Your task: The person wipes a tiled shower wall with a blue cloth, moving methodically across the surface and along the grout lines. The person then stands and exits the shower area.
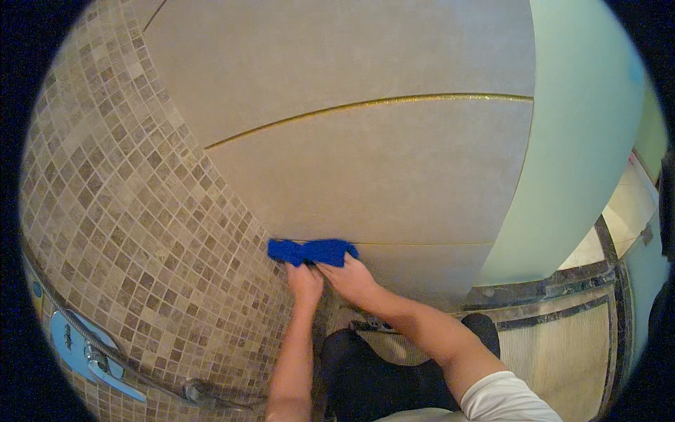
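Note:
A blue cloth (324, 252) lies against the large beige wall tile (369, 179), close to the corner with the mosaic wall. Both of my hands grip its lower edge. My left hand (305, 285) has hold of the cloth's left part, near the mosaic tiles (158, 221). To the right, my right hand (350, 277) holds the other part, its fingers partly hidden by the fabric. The cloth touches a thin gold trim line (427, 243) that runs across the wall.
A chrome shower mixer with a lever (113, 377) and a metal hose (79, 322) sits on the mosaic wall, lower left. A frosted glass panel (569, 132) borders the tile on the right. Below it are a dark stone curb (575, 285) and a ribbed floor (553, 358).

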A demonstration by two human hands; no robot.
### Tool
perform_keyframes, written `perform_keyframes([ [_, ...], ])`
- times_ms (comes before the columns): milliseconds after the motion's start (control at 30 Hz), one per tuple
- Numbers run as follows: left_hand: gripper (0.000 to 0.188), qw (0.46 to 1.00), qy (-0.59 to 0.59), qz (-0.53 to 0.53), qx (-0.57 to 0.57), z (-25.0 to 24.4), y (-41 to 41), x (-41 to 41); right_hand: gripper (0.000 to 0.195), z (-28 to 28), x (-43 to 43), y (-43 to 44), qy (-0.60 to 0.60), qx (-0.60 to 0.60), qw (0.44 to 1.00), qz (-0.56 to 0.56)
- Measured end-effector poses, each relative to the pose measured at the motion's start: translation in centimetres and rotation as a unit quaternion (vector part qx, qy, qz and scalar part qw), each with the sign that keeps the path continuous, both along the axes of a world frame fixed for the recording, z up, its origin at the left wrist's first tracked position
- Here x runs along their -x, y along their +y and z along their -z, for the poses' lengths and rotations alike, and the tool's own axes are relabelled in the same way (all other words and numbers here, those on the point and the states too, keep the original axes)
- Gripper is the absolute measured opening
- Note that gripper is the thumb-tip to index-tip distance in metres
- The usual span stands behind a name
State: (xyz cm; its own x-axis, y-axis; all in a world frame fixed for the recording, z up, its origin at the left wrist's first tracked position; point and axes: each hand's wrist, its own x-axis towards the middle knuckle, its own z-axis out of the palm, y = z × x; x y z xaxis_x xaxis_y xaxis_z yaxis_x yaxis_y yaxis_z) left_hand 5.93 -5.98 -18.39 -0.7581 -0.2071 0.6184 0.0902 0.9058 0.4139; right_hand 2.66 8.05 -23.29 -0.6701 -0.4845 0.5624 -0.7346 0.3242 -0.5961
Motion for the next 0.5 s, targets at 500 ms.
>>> perform_keyframes([
  [500, 0.052, 0.99, 0.109, 0.007, 0.09, -16.1, 6.3, 0.2, 0.05, -19.5, -1.6, 9.3, 0.427, -0.171, 0.856, 0.235],
])
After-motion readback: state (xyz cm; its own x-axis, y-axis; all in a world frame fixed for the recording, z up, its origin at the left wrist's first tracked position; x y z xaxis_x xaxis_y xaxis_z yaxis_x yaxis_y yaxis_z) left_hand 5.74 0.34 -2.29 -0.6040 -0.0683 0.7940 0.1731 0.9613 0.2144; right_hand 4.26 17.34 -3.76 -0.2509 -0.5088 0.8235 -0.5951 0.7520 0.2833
